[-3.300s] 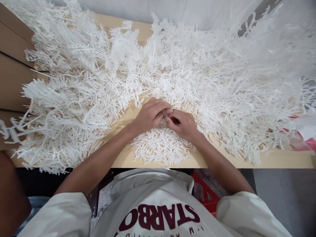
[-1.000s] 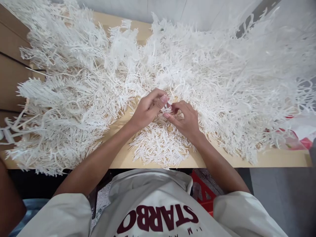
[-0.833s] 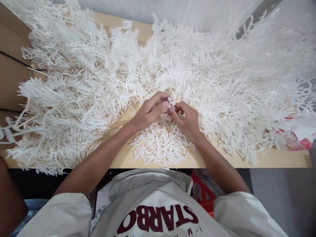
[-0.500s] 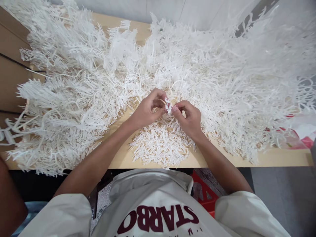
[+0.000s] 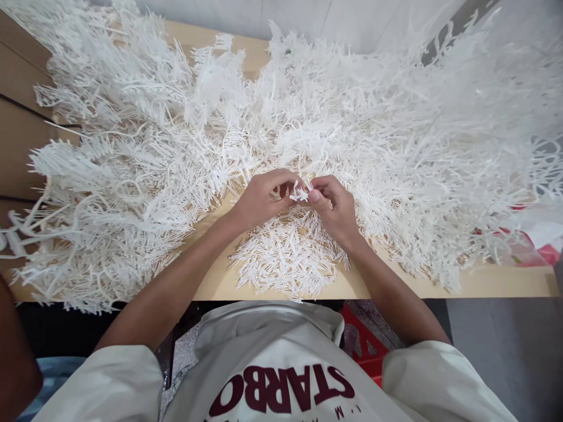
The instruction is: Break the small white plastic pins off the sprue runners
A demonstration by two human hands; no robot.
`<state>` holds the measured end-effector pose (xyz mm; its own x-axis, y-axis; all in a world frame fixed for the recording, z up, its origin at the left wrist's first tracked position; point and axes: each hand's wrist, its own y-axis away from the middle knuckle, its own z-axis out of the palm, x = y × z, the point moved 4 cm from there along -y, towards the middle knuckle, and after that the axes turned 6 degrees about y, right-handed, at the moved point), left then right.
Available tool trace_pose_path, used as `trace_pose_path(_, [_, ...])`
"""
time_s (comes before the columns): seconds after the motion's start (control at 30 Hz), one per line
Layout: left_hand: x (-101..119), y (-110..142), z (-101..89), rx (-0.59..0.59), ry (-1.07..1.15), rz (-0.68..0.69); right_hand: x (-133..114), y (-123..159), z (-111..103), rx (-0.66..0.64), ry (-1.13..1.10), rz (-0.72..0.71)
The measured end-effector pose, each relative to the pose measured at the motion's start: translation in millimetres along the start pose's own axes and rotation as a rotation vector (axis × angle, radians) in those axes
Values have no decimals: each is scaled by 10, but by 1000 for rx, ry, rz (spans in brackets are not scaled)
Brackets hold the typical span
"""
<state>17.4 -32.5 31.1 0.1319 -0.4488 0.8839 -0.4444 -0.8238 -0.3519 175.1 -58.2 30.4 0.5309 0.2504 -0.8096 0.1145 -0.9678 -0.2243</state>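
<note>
A small white branched plastic piece sits between my two hands, over the middle of the table. My left hand is closed, thumb and fingers pinching the piece from the left. From the right, the thumb and fingertips of my right hand pinch its other side. Just below both hands lies a low pile of short white plastic bits. A thick heap of longer white branched strands spreads behind and to the right of my hands, and another mass lies to the left.
The light wooden table has its front edge close to my body. At the right end lies a pink and clear plastic bag. Cardboard stands on the left. Another person's arm shows at lower left. A red stool is below the table.
My left hand's fingers have come down slightly, and the white piece between my hands has turned from upright to more sideways. The heaps look the same.
</note>
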Motion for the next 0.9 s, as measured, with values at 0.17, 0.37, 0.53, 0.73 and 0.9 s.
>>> trace_pose_path(0.17, [-37,30,5,2,-9,-31,-10,-14,21,-88,68,-18])
trace_pose_path(0.37, [17,17,9,2,-30,61,30,-4,33,-145,-34,45])
trace_pose_path(0.53, [19,44,51,24,-119,194,39,13,53,-99,225,-11])
trace_pose_path(0.73, [55,81,105,26,-376,411,58,4,39,-16,525,-33])
trace_pose_path(0.9, [52,69,65,69,-488,423,-71,38,49,-64,470,-118])
